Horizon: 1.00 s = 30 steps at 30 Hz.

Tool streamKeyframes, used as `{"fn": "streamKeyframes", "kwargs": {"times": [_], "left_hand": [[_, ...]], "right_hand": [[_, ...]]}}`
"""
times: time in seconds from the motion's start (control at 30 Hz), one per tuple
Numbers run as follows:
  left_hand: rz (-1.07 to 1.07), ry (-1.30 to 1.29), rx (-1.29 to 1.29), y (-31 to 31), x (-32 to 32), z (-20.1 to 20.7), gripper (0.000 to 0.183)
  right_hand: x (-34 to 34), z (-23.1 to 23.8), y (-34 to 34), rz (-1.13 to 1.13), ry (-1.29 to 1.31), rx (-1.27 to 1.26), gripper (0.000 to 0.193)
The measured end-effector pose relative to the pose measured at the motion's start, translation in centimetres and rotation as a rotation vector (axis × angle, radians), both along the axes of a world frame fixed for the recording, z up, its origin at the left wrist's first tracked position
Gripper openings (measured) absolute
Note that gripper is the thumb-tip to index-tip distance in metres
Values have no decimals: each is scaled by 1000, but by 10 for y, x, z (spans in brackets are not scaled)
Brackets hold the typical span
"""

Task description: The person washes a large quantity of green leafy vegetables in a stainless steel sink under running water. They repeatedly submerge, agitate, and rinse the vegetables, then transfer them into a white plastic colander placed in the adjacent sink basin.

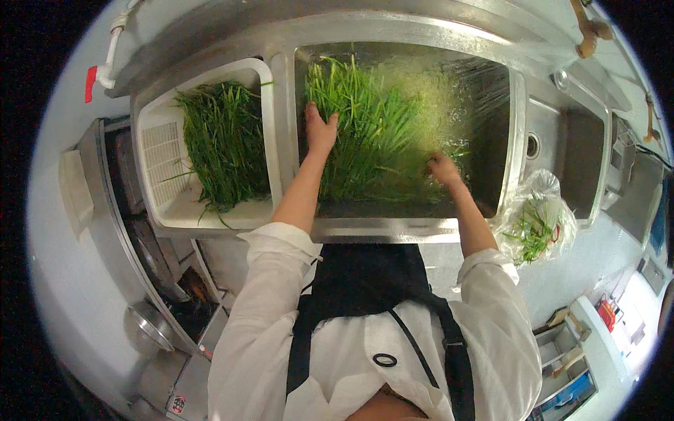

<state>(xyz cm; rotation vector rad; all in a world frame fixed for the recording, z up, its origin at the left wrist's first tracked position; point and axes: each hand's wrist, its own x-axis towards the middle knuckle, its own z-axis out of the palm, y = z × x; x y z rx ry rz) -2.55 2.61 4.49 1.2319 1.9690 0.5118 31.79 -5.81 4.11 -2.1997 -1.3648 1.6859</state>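
Observation:
Long, thin green leaves that look like garlic chives (365, 119) float in a water-filled steel sink basin (516, 140). My left hand (321, 132) is at the left side of these leaves, thumb and fingers apart, with its fingertips against them. To the right, my right hand (441, 168) is low at the water, its fingers curled together. A few loose green strands show beside it, but what it holds, if anything, is hidden. Water sprays and ripples across the basin's right part, blurring what lies beneath.
A white slotted plastic basket (161, 151) at the left holds a thick pile of the same leaves. Right of the basin is a second sink (583, 154) with a drain. A clear plastic bag (537, 224) with leaf scraps hangs at the front right. A red-handled valve (91, 83) sits upper left.

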Motion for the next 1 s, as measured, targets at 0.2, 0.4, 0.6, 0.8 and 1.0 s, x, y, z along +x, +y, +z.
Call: {"fn": "streamKeyframes", "kwargs": {"times": [0.2,0.4,0.6,0.8,1.0], "left_hand": [[265,-398,-444,32,8,-25,127],[354,-677,-724,19,57,-3,128],[491,-856,-430,-9,44,8,123],[632,-878,-287,-26,1,15,109],[346,-524,-345,-21,10,22,103]], "right_hand": [[-51,8,51,-458,135,-20,88],[-148,8,89,-529,443,-218,109],[-143,55,80,-705,426,-4,91],[-57,48,64,-738,675,42,84],[-30,40,60,-557,313,-26,99]]}}
